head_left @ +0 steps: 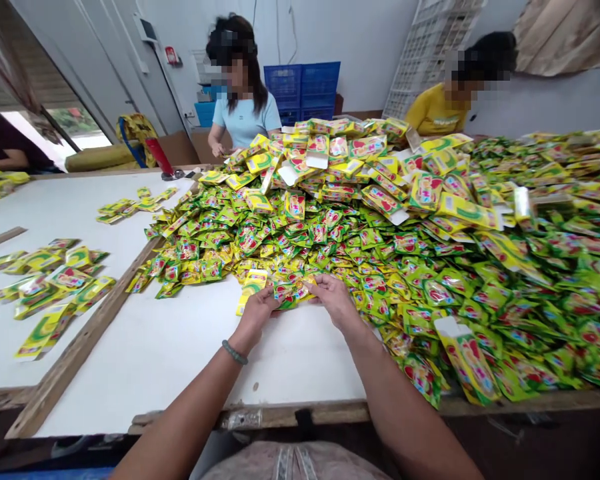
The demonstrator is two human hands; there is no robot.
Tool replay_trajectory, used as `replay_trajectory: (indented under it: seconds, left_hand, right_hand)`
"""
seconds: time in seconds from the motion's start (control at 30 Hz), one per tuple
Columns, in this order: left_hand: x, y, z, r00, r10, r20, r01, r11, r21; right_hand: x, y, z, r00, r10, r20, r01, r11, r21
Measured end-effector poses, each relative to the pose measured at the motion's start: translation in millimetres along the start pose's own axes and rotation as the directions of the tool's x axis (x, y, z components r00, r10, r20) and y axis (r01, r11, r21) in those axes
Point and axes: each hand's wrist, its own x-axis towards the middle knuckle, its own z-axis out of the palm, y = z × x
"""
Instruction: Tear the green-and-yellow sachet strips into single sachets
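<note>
My left hand (261, 310) is closed at the front of a big heap of small packets, with a yellow cardboard box (253, 288) standing out past its fingers on the left. Green-and-red packets (285, 293) lie between my two hands, against the left fingertips. My right hand (334, 300) pinches the edge of a shiny yellow-green packet (304, 291) between thumb and fingers. Whether that packet is loose from the others there cannot be made out. Behind both hands rises the heap of packets (250, 233), topped with many yellow boxes (355, 170).
A wooden strip (90, 327) divides the white tabletop (180, 353) on the left. Beyond it lie filled-looking yellow boxes (55, 280). One open-ended box (467, 360) rests near the front edge at right. Two co-workers (247, 110) sit across the table; another person's arm shows far left.
</note>
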Motion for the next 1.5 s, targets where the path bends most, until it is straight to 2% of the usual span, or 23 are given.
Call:
replay_trajectory:
  seconds: [0.1,0.2,0.27,0.33,0.4,0.47,0.57,0.63,0.67,0.73,0.77,0.8,0.83,0.9,0.97,1.03,1.1,1.13,1.2,1.27,1.37,1.5]
  left_hand:
    - [-14,0,4.9,1.0,-0.025,-0.003,0.022,0.941,-0.336]
    - [-22,2,10.5,1.0,-0.007,-0.011,0.001,0.866,-0.501]
    - [-24,3,12.3,0.999,0.003,-0.033,-0.02,0.865,-0.501]
    - [-23,3,11.8,0.997,0.006,-0.081,-0.043,0.891,-0.451]
    - [-21,1,8.6,0.993,0.008,-0.12,-0.055,0.917,-0.395]
    - [-19,-1,2.5,0.994,0.014,-0.106,-0.05,0.938,-0.342]
    - [-19,-1,-10.1,0.998,0.031,-0.045,-0.039,0.981,-0.188]
    - [-20,2,-18.2,0.991,0.098,-0.095,-0.093,0.994,0.047]
    - [-21,3,-21.5,0.973,0.168,-0.159,-0.131,0.967,0.218]
    - [-20,5,-26.7,0.894,0.35,-0.278,-0.131,0.799,0.587]
    - [-20,5,-28.8,0.858,0.42,-0.296,-0.083,0.682,0.727]
    - [-18,4,-30.9,0.845,0.451,-0.286,-0.031,0.576,0.817]
    - [-17,4,-33.3,0.858,0.443,-0.26,0.004,0.5,0.866]
    - [-14,4,-39.8,0.907,0.366,-0.207,0.02,0.454,0.891]
    - [-14,6,-47.3,0.945,0.272,-0.182,0.009,0.535,0.845]
    - [-16,9,-52.7,0.975,0.17,-0.14,-0.026,0.72,0.694]
    - [-21,12,-52.8,0.998,0.061,-0.002,-0.055,0.92,0.388]
    - [-23,12,-50.7,0.996,0.031,0.086,-0.048,0.977,0.209]
    - [-27,10,-43.9,0.979,0.012,0.203,0.002,0.998,-0.069]
    - [-30,5,-37.3,0.976,0.015,0.218,0.027,0.981,-0.19]
    - [-31,-2,-33.4,0.979,0.024,0.204,0.02,0.976,-0.216]
    - [-31,-7,-36.7,0.974,0.044,0.224,-0.013,0.99,-0.137]
  right_hand:
    - [-6,7,21,0.997,0.006,-0.079,0.0,0.997,0.079]
    - [-10,16,36,0.985,-0.065,-0.162,0.06,0.997,-0.039]
    - [-11,20,40,0.97,-0.139,-0.201,0.112,0.984,-0.141]
    - [-11,21,42,0.966,-0.177,-0.186,0.142,0.973,-0.183]
    - [-12,20,42,0.978,-0.176,-0.116,0.158,0.976,-0.152]
    - [-12,19,41,0.988,-0.154,-0.003,0.153,0.984,-0.091]
    - [-12,20,40,0.986,-0.102,0.132,0.111,0.992,-0.061]
    - [-12,19,39,0.985,-0.086,0.147,0.098,0.993,-0.071]
    - [-11,18,38,0.988,-0.088,0.127,0.098,0.993,-0.072]
    - [-9,14,36,0.995,-0.093,0.047,0.097,0.991,-0.09]
    - [-9,12,35,0.995,-0.097,-0.006,0.096,0.989,-0.114]
    - [-8,9,34,0.993,-0.104,-0.054,0.095,0.984,-0.15]
    - [-8,7,32,0.989,-0.117,-0.094,0.097,0.976,-0.195]
    - [-8,3,29,0.98,-0.15,-0.128,0.11,0.955,-0.274]
    - [-8,1,27,0.976,-0.178,-0.122,0.137,0.947,-0.29]
    - [-7,-1,26,0.97,-0.203,-0.133,0.164,0.953,-0.256]
    - [-6,-2,27,0.959,-0.232,-0.162,0.194,0.955,-0.223]
    - [-6,-2,29,0.954,-0.247,-0.172,0.205,0.952,-0.229]
    - [-6,-3,31,0.946,-0.28,-0.163,0.224,0.93,-0.293]
    - [-7,-3,31,0.945,-0.299,-0.131,0.226,0.889,-0.398]
    - [-7,-4,25,0.964,-0.256,-0.07,0.183,0.833,-0.521]
    - [-7,-6,17,0.983,-0.161,0.082,0.18,0.811,-0.556]
